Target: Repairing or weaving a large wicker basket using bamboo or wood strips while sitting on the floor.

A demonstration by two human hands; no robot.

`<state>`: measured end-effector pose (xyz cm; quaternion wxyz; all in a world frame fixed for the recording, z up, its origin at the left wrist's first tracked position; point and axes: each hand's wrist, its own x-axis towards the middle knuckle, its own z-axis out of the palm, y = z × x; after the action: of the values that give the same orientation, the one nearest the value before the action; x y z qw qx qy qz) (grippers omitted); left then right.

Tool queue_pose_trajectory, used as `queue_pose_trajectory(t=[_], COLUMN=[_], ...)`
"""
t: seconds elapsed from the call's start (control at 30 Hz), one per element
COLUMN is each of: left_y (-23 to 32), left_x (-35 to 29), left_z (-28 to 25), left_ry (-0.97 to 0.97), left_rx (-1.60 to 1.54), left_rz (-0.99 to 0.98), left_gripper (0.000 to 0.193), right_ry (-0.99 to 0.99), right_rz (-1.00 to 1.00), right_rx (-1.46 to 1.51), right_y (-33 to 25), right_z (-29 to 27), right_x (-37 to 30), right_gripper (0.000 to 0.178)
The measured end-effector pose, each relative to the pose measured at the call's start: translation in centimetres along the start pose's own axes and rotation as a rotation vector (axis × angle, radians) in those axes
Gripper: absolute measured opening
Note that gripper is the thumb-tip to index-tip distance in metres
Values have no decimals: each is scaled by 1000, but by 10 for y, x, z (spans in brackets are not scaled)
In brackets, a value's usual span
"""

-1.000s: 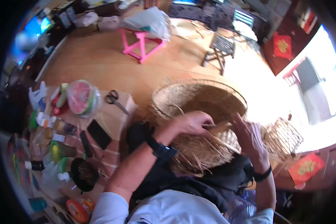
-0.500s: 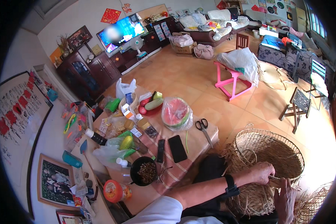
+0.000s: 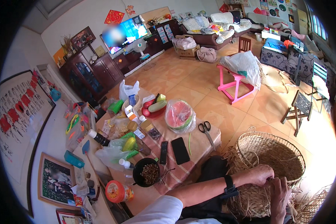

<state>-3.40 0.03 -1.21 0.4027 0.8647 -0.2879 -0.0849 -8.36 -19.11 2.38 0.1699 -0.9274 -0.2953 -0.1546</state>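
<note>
Straw-coloured round woven basket (image 3: 269,156) is sitting on the person's lap at the lower right, beside the low table (image 3: 207,143), and both hands are working at its near rim. The left hand (image 3: 260,174) is curling over the rim with fingers closed on the weave; the right hand (image 3: 279,194) is pinching loose straw strands (image 3: 306,209) just below it, though how tightly I cannot tell. Doing this well probably means keeping the strand taut and the rim steady while tucking. On the table, a plastic-wrapped half watermelon (image 3: 179,116) is lying near black-handled scissors (image 3: 205,128); an orange-lidded round tub (image 3: 117,191) is standing at the near corner, a white plastic bag (image 3: 128,89) at the far end. Red square paper decoration (image 3: 114,16) is hanging on the wall.
</note>
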Motion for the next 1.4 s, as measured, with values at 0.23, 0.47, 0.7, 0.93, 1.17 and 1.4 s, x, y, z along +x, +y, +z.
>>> queue_pose_trajectory(t=[0.23, 0.47, 0.7, 0.93, 1.17, 1.4], left_y=[-9, -26, -32, -36, -38, -22], left_x=[5, 21, 43, 49, 47, 49], left_z=[-5, -3, -11, -16, -13, -27], left_ry=[-37, -135, -335, -489, -395, -466], left_rx=[-58, -285, -267, -388, -409, -195], left_rz=[76, 66, -123, -295, -177, -309], left_gripper=[28, 25, 24, 23, 31, 34], right_ry=[133, 210, 16, 54, 144, -11], right_rz=[99, 101, 179, 250, 263, 249], right_rx=[94, -26, 19, 124, 164, 9], right_y=[-3, -17, -16, -21, -12, -21], right_z=[27, 40, 32, 27, 35, 27], right_x=[-6, -8, -16, -16, -12, -18], right_gripper=[15, 11, 10, 14, 16, 28])
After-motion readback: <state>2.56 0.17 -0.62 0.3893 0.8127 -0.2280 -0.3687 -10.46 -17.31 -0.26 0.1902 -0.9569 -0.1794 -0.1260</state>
